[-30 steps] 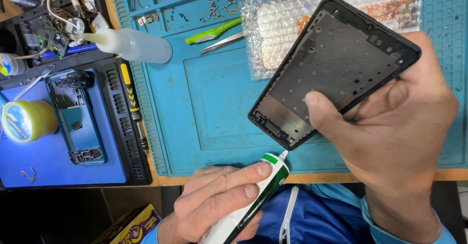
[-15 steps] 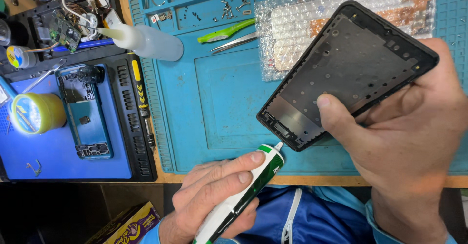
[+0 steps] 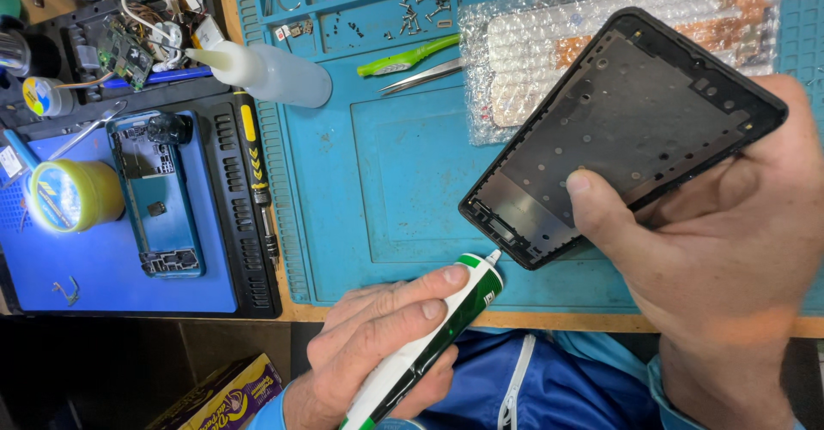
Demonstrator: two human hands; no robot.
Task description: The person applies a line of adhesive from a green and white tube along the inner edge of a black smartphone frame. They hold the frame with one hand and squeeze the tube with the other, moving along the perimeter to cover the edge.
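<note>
My right hand grips a black phone frame, tilted, its inner side up and my thumb lying across the inside. My left hand holds a white and green glue tube. The tube's nozzle touches the frame's lower left edge near the corner. Both hang over the front edge of a teal work mat.
A bubble-wrap piece lies under the frame. Green and metal tweezers, a clear squeeze bottle, loose screws and a screwdriver sit on the mat. To the left a blue mat holds an opened phone and a yellow tape roll.
The frame's lower corner and the tube tip have stayed together while the view shifted slightly. The nozzle sits a little further along the frame's lower edge.
</note>
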